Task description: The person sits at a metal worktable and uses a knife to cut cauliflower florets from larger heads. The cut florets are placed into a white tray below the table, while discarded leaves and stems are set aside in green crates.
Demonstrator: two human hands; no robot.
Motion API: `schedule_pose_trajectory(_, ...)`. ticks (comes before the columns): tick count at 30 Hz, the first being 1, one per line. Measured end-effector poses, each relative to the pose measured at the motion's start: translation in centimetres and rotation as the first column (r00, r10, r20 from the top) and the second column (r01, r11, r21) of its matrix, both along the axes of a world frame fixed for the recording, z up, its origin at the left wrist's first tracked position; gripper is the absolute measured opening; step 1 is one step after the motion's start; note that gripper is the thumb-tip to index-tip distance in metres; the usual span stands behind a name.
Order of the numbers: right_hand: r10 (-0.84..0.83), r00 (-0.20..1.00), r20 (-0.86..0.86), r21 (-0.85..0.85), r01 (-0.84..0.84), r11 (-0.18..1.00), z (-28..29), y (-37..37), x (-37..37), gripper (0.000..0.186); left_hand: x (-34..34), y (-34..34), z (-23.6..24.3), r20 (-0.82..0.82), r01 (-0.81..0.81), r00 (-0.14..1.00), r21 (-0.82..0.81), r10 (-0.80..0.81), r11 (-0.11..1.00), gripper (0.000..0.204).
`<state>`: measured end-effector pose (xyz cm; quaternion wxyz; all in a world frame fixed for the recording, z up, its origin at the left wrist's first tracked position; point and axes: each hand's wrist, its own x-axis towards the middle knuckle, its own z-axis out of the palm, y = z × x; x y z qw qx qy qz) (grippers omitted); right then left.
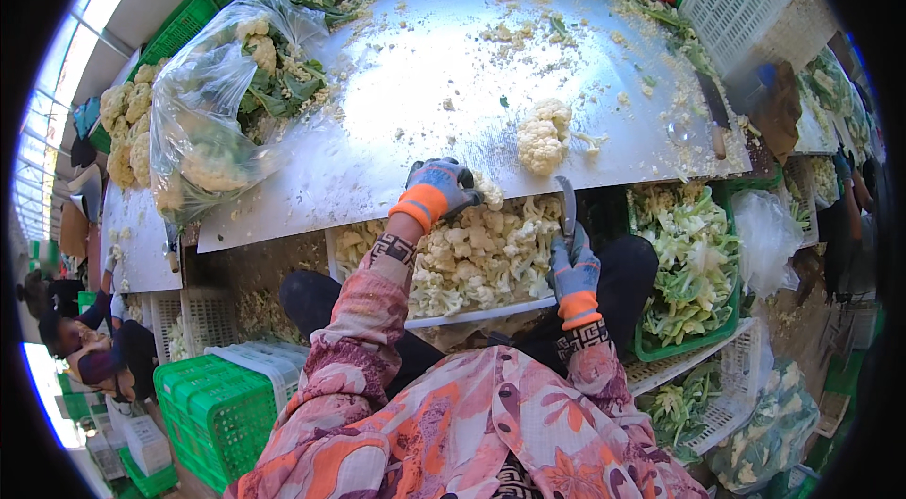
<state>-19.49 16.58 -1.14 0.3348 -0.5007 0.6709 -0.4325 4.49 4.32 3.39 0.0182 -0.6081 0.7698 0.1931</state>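
Observation:
My left hand (440,190), in a grey glove with an orange cuff, is closed around a small cauliflower piece (489,190) at the table's near edge. A knife (568,202) with a short curved blade is upright in my right hand (575,271), gloved the same way. Beneath both hands, in front of my lap, a white crate (481,313) is heaped with cut cauliflower florets (469,258). One larger cauliflower head (545,135) rests on the metal table (406,112), just beyond the knife tip.
A clear plastic bag (203,89) of cauliflowers lies at the table's left. Another knife (714,112) is at its right edge. To my right stands a green crate (687,348) of trimmings; stacked green crates (212,414) are at lower left. Another person (104,348) sits far left.

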Motion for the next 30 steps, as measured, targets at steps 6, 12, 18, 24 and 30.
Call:
schedule_pose_trajectory(6,-0.085,0.954,-0.289,0.023,0.095,0.995,-1.1,-6.5,-0.5,0.045,-8.3,-1.8,1.6,-0.234,-0.04,0.972,-0.303,-0.033,0.952,0.065)
schedule_pose_trajectory(12,0.072,0.88,-0.469,0.27,0.066,0.96,-0.4,-9.0,1.7,0.048,-11.8,-4.0,-2.2,-0.271,-0.155,0.958,-0.22,0.093,0.963,0.079)
schedule_pose_trajectory(18,0.108,0.905,-0.411,0.336,0.04,0.941,-1.3,-10.5,2.0,0.045,-12.6,-3.8,-2.1,-0.331,-0.197,0.935,-0.196,0.124,0.96,0.078)
schedule_pose_trajectory(24,0.31,0.859,-0.408,0.512,-0.066,0.857,0.0,-10.8,1.7,0.068,-11.5,-4.5,-3.8,-0.415,-0.198,0.907,-0.268,0.073,0.943,0.07)
schedule_pose_trajectory(30,0.253,0.858,-0.448,0.435,-0.038,0.9,-2.8,-8.8,0.0,0.058,-9.3,-6.4,-1.0,-0.813,-0.308,0.092,0.526,0.575,0.793,0.052)
